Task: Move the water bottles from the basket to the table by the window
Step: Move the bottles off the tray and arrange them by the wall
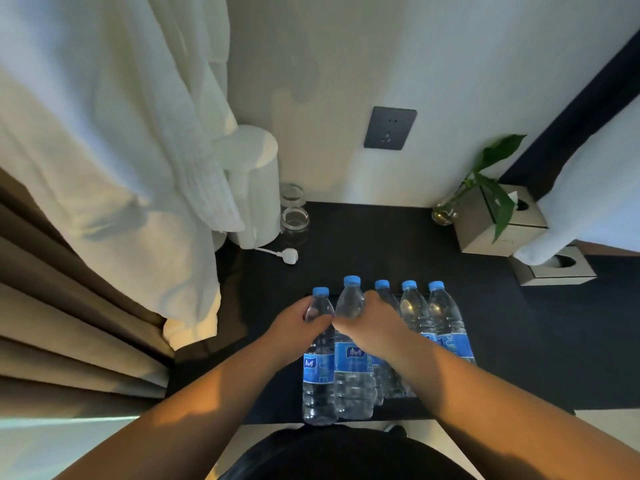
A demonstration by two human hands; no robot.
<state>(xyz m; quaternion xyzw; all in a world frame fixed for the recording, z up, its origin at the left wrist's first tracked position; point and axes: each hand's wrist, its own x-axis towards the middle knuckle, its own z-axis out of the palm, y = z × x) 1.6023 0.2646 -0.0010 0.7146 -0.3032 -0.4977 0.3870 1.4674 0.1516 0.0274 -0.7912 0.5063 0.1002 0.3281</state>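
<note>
- Nearest the lens: both bare forearms reach forward over a dark garment at the bottom edge.
- Left hand (300, 322) is wrapped around the shoulder of the leftmost bottle (318, 362), fingers closed on it just under the blue cap.
- Right hand (372, 323) is closed around the second bottle (352, 358) at the same height; thumb tips of the two hands nearly meet between the bottles.
- I count five water bottles upright in a row, blue caps and blue labels; the third bottle (383, 296) is mostly hidden behind the right hand, the fourth bottle (414, 310) and fifth bottle (446, 317) stand free to the right.
- Row sits at the near edge of a dark table (381, 244). I cannot tell whether the two gripped bottles rest on it or are slightly lifted.
- Far left of the table: white kettle (256, 188), a glass jar (294, 216) just beside it, loose white plug (289, 255) in front.
- Far right: plant (491, 181) in a small vase, touching a tissue box (502, 223).
- Wall socket (389, 128) above the table; white curtain (104, 150) hangs at left.
</note>
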